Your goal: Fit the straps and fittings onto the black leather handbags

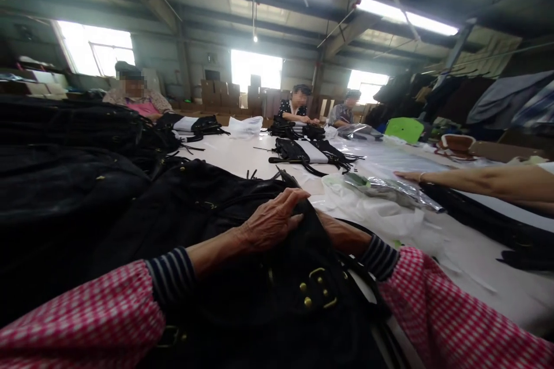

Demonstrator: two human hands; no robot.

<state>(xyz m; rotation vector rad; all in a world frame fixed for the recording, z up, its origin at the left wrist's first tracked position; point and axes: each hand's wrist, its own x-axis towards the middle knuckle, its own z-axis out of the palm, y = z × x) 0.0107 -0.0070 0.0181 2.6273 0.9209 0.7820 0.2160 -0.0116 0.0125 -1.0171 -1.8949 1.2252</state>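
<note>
A large black bag [277,294] with brass buckles and studs lies close in front of me. My left hand [277,219] grips the bag's upper edge, near a zipper strip, with its fingers bent over the black material. Behind that same edge is my right hand [337,230]; the bag hides its fingers, and only the back of the hand and the wrist show. More black bags [56,184] are piled against this one on the left.
Black bags with white wraps [303,151] lie across the white table [234,153]. Clear plastic [381,202] is at the right. Another person's arm [480,180] reaches in there over a black bag [497,225]. Several people sit at the far side.
</note>
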